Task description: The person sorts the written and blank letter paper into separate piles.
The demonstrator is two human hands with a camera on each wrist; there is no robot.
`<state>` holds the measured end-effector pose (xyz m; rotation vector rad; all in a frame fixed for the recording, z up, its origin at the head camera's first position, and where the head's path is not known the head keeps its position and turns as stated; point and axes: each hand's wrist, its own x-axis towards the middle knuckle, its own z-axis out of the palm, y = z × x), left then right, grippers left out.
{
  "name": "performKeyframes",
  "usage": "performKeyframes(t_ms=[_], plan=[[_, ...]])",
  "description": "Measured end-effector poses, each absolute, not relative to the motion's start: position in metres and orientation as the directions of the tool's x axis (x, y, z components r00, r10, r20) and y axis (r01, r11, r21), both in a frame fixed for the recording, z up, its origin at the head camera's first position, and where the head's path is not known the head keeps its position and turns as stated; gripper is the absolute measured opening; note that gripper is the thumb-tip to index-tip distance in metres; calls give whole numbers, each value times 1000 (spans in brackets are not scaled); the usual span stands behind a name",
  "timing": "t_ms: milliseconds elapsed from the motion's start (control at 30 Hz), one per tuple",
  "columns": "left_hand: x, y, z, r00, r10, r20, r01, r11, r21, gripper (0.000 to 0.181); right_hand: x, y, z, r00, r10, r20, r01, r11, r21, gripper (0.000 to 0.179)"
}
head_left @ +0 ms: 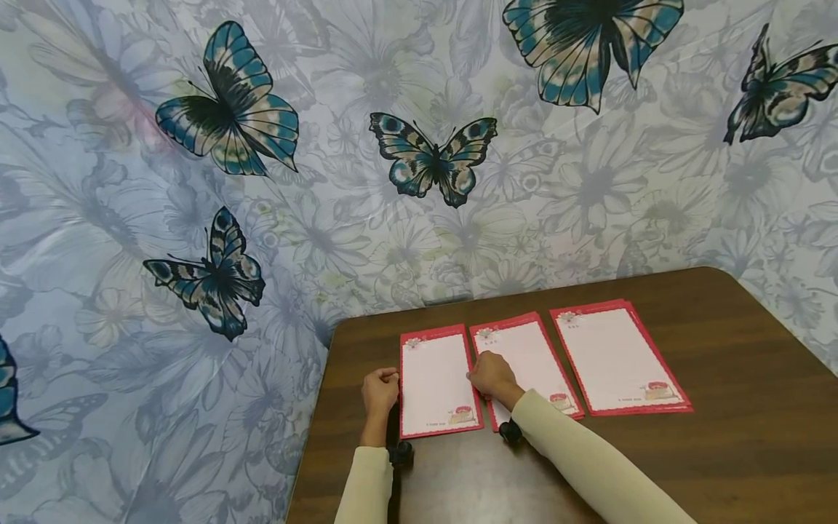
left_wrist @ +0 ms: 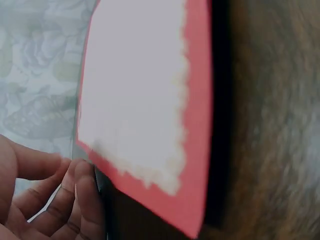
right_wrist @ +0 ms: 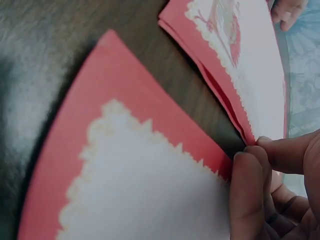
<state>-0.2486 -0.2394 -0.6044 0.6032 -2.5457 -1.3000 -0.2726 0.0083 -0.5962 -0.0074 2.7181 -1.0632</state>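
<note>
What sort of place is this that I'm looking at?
Probably the corner of an ordinary indoor room; whether home or office, I can't tell. A brown table stands by a butterfly-print wall covering, and red-bordered papers lie in a row on the tabletop.

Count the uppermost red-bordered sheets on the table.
3: the left sheet, between the left hand and right hand; the middle sheet, partly covered by the right hand; right sheet, farthest right. More may be hidden underneath.
</note>
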Motion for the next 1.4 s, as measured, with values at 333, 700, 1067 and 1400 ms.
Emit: performKeyframes(t_ms=[333,700,1067,1400], plan=[[-243,-213,-597,-882,-458,108,-169,522,836,15,-266,14,-595,-994,-68,-87,7,749,-662,29],[-234,-156,-576,-949,43,-313,-304,145,942,42,-260,93,-567,-997,-61,-55,-11,763,-646,28],[-235,-122,-573,-909,204,-363,-345,120,931,45,-259,160,-563,-993,-46,-104,25,808,-589,56],[-238,-104,-569,-903,197,-381,-359,141,923,45,-253,160,-566,-992,-7,-129,69,814,-577,55]])
